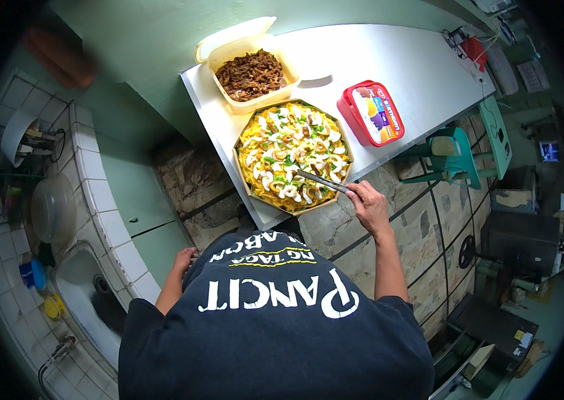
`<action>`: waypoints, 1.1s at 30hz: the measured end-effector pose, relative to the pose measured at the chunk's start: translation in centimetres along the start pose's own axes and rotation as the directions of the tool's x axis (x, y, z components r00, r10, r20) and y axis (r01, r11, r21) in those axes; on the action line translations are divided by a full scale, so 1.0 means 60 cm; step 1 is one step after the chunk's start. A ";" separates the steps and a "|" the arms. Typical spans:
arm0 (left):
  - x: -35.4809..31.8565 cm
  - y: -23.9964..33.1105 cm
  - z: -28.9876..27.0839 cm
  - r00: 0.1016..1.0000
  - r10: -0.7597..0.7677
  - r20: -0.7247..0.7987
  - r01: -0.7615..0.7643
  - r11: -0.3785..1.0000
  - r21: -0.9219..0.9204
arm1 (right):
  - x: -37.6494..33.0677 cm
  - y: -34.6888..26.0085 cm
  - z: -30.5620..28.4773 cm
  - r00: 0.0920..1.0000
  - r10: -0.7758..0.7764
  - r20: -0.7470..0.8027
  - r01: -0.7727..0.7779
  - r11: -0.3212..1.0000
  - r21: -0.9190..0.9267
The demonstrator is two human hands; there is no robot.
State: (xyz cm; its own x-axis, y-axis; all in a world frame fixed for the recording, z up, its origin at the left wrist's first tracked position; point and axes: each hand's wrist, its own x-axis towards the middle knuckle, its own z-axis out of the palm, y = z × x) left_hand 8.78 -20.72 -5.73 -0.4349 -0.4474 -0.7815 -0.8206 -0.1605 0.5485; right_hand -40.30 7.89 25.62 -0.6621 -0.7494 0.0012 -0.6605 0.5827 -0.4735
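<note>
My right hand [367, 201] is closed round the end of slim dark tongs [325, 181], whose tips rest on the noodles near the tray's right side. The yellow noodles [289, 150] carry white pieces, green bits and brown crisp bits. They fill an eight-sided tray [243, 175] at the table's near left corner. Low beside my dark shirt, my left hand [187, 257] has its fingers curled, and its palm is hidden. Behind the tray, an uncovered cream plastic container [290, 75] holds dark brown crisp strips [250, 75].
A red lidded tub [370, 113] stands on the white table [395, 57] to the right of the tray. Cables and a red item [473, 51] lie at the far right end. Green stools [455, 157] stand beyond the table edge. At left is a tiled counter with a sink [85, 280].
</note>
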 end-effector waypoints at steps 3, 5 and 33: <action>0.011 -0.019 0.007 0.997 -0.072 -0.022 0.068 0.988 -0.141 | 0.003 0.003 0.004 1.000 0.010 0.003 -0.010 0.998 0.069; 0.017 -0.027 0.011 0.992 -0.125 -0.027 0.115 0.966 -0.232 | 0.011 0.008 0.016 1.000 -0.002 -0.005 0.002 0.995 0.095; 0.021 0.016 0.005 0.998 -0.060 -0.009 0.057 0.984 -0.166 | 0.003 0.024 -0.016 0.998 0.053 0.042 -0.056 0.996 0.070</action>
State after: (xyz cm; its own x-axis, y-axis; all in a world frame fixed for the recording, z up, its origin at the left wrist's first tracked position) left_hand 7.31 -21.17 -6.26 -0.3818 -0.4451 -0.8100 -0.7710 -0.3299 0.5447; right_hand -41.69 8.92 25.78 -0.6803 -0.7303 -0.0611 -0.5964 0.6002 -0.5330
